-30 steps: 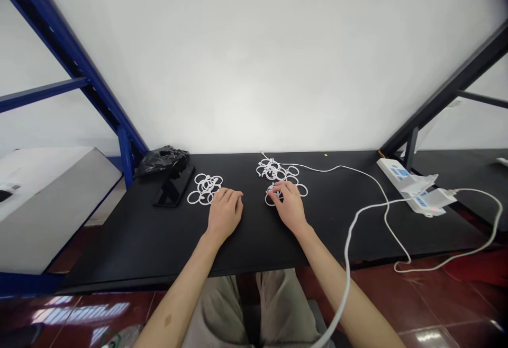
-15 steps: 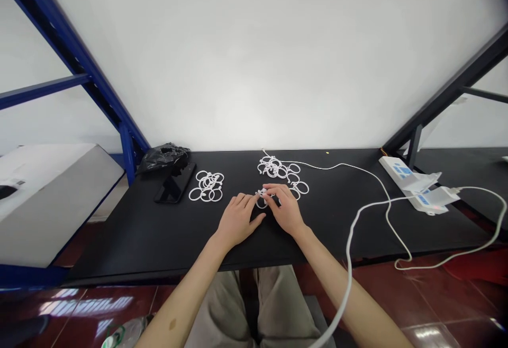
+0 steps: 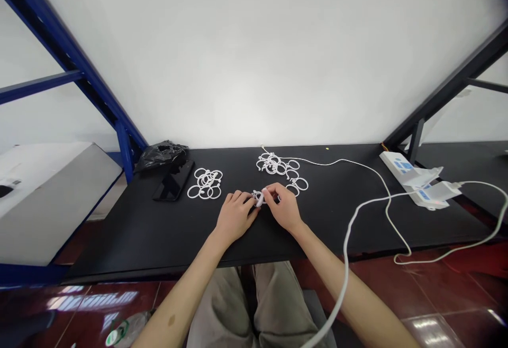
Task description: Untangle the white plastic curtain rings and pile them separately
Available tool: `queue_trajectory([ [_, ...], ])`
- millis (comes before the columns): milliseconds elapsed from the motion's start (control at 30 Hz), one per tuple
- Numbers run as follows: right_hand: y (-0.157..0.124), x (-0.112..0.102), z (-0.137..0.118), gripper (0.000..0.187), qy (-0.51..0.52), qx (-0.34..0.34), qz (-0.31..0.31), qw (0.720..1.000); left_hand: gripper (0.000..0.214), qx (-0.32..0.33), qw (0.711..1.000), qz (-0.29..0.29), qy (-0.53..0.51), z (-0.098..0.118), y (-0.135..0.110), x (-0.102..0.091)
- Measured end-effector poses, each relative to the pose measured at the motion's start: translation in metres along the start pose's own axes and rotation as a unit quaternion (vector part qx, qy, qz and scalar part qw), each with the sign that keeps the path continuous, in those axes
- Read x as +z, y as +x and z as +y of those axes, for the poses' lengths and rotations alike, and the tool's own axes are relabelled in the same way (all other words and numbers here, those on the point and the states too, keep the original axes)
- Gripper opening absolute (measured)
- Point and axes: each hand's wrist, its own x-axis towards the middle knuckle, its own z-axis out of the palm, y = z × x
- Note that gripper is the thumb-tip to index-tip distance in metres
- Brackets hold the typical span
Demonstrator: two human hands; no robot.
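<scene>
The right hand (image 3: 284,210) pinches a white ring (image 3: 259,198) between thumb and forefinger, while the left hand (image 3: 233,216) closes its thumb and fingertips on the ring's left side. The ring sits low over the black table (image 3: 159,247), between the two hands. Toward the person, a strip of tabletop separates the grip from the front edge, which both forearms cross. Left and ahead of the grip lies one cluster of rings (image 3: 205,184), with a phone (image 3: 173,181) beyond it. A second cluster (image 3: 273,164) spreads ahead and rightward, its nearest loops just beside the right fingers. Rightward, tabletop reaches toward a power strip (image 3: 400,168), though a white cable (image 3: 347,234) loops across that room.
</scene>
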Motion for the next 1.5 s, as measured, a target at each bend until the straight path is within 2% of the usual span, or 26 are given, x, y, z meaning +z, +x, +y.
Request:
queue_trajectory([
  [333,0.002,0.0,0.003,0.022,-0.004,0.048,-0.002,0.999,0.014,-0.052,0.998,0.043,-0.017,-0.002,0.0,0.001],
  [467,0.001,-0.001,0.003,0.025,0.0,0.052,-0.021,0.998,0.014,-0.075,0.995,0.058,-0.042,-0.005,-0.001,0.001],
  [600,-0.001,-0.001,0.001,0.014,0.04,0.076,-0.038,0.996,0.014,-0.084,0.992,0.062,-0.065,-0.009,-0.002,0.002],
  [733,-0.001,0.001,0.004,0.026,0.039,0.045,-0.067,0.996,0.015,-0.077,0.992,0.061,-0.073,-0.01,-0.002,0.002],
  [900,0.0,0.003,0.01,0.021,-0.046,-0.014,-0.022,0.999,0.016,-0.075,0.993,0.064,-0.066,-0.008,-0.002,0.002],
  [1100,-0.001,0.003,0.007,0.022,0.004,-0.001,-0.034,0.999,0.016,-0.054,0.996,0.054,-0.041,-0.005,-0.002,0.0],
  [1300,0.0,0.0,0.006,0.018,-0.029,0.007,0.006,1.0,0.018,-0.055,0.997,0.054,-0.019,-0.005,-0.002,0.0],
  [1500,0.002,0.001,0.011,0.017,0.092,0.075,-0.02,0.993,0.017,-0.045,0.998,0.053,-0.003,-0.005,-0.002,0.001],
])
